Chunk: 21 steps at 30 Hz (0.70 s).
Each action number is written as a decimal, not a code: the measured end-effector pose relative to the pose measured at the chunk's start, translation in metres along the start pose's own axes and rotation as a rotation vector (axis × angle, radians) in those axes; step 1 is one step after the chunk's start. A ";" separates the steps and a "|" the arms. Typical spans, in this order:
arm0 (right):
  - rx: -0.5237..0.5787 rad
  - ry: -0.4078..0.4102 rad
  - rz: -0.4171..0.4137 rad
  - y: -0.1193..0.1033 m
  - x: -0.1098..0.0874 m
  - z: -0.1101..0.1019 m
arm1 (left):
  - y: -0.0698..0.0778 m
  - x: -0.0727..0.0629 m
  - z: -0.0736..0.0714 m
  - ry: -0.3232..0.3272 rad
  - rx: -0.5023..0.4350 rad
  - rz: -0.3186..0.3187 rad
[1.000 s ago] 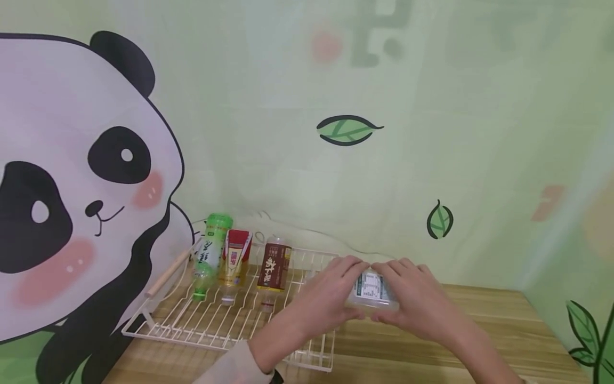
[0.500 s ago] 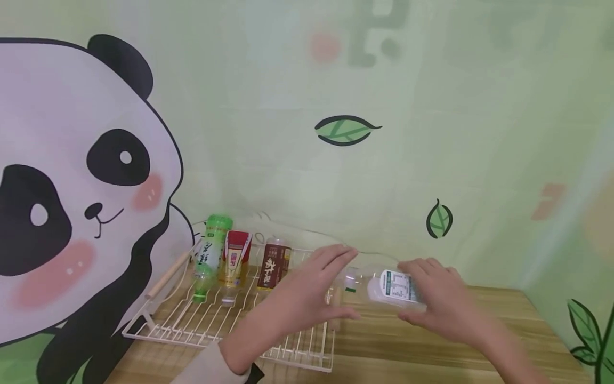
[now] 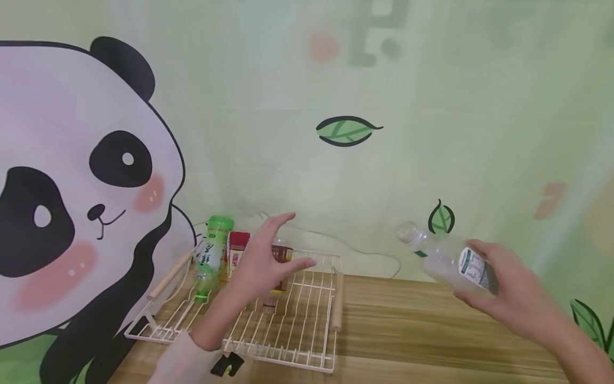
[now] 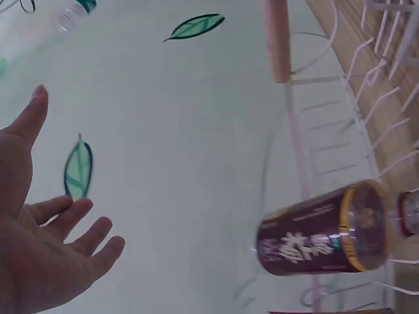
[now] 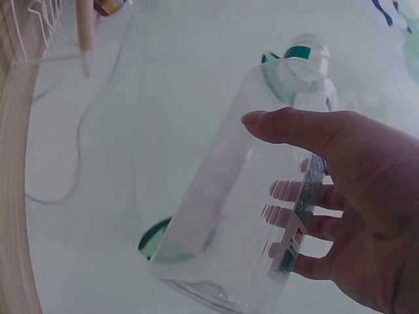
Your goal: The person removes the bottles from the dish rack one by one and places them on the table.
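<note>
My right hand (image 3: 518, 301) grips a clear plastic bottle (image 3: 443, 261) near its base, out to the right over the wooden table. The bottle is tilted, its capless neck pointing up and left, with a white and green label on its side. In the right wrist view the thumb lies across the bottle (image 5: 222, 183) and the fingers curl behind it. My left hand (image 3: 259, 264) holds nothing; its thumb and fingers are spread above the white wire rack (image 3: 288, 364). Behind it, a brown-labelled bottle (image 4: 321, 232) stands neck down in the rack, partly hidden in the head view.
A green bottle (image 3: 213, 250) and a red-and-gold bottle (image 3: 237, 242) also stand neck down at the rack's left. Wooden handles (image 3: 338, 303) flank the rack. A thin cord (image 3: 355, 249) runs along the panda-printed backdrop (image 3: 288, 133). The wooden table (image 3: 398, 320) extends rightward.
Both hands were together around the clear bottle. The left hand has let go and moved left over the rack; the right hand has carried the bottle right, turning its neck up and left.
</note>
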State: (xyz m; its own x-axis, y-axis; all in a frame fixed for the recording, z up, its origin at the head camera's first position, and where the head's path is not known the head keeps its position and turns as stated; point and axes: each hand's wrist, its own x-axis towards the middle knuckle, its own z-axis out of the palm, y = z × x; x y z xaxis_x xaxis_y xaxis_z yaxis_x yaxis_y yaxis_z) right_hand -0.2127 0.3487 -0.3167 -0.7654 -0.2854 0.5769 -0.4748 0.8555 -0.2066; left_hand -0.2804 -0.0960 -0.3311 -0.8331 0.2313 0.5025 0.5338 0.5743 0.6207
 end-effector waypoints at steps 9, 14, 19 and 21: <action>0.066 0.054 0.275 0.049 -0.013 -0.020 | -0.038 -0.003 0.004 0.073 -0.068 -0.208; 0.110 0.148 0.414 0.086 -0.031 -0.014 | -0.060 -0.012 0.016 0.051 -0.002 -0.244; 0.221 0.239 0.489 0.118 -0.049 -0.004 | -0.075 -0.017 0.027 0.035 0.060 -0.264; 0.265 0.270 0.508 0.127 -0.054 -0.001 | -0.079 -0.017 0.031 0.029 0.067 -0.265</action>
State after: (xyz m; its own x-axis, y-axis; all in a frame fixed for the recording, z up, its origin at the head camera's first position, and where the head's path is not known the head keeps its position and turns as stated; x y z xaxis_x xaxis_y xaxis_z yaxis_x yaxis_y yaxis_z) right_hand -0.2315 0.4736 -0.3732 -0.8034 0.2766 0.5274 -0.1991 0.7099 -0.6756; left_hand -0.3130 -0.1210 -0.4075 -0.9375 0.0439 0.3452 0.2858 0.6629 0.6920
